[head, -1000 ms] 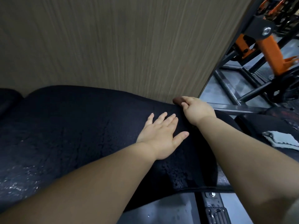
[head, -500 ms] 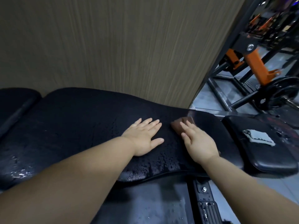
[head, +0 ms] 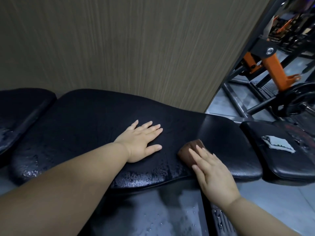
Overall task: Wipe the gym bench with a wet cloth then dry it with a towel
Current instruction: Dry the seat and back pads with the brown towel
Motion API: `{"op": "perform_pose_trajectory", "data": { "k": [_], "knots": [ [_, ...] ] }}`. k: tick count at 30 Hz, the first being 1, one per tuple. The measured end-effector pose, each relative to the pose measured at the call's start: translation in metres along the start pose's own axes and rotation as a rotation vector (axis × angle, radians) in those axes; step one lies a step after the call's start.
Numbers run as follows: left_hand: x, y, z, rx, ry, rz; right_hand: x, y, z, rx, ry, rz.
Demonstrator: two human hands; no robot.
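Head view: our left grip (head: 141,142) lies spread flat on the wet desk (head: 85,126); our right grip (head: 213,172), likewise unclenched, presses a brown cloth (head: 188,151).

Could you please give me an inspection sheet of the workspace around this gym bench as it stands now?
Surface: black padded bench back pad, beaded with water on its left and near parts, matte and drier-looking right of the brown cloth.
Job's things: brown folded cloth on the pad under the right hand; grey crumpled cloth lying on the separate black seat pad at right.
Clutter: nothing seen.
Grippers: left hand flat on the pad, fingers spread; right hand pressing the brown cloth with straight fingers.
Cables: nothing seen.
Surroundings: wood-grain wall panel behind; orange and black gym machine at right; grey floor with water spots.
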State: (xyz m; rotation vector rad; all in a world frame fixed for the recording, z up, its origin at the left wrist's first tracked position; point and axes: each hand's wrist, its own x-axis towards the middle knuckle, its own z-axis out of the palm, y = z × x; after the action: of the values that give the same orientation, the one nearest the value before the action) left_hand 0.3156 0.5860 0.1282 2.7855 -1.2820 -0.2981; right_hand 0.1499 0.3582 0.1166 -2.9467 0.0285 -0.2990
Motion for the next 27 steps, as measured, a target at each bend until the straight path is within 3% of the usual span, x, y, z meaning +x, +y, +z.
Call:
{"op": "perform_pose_trajectory", "data": {
  "k": [7,27],
  "knots": [
    [0.001,-0.002,0.0,0.009,0.008,0.003,0.068,-0.007,-0.004,-0.018,-0.142,0.117],
    [0.006,-0.004,0.007,-0.032,0.051,0.025,0.216,0.02,0.018,-0.006,-0.142,0.306]
  ]
}}
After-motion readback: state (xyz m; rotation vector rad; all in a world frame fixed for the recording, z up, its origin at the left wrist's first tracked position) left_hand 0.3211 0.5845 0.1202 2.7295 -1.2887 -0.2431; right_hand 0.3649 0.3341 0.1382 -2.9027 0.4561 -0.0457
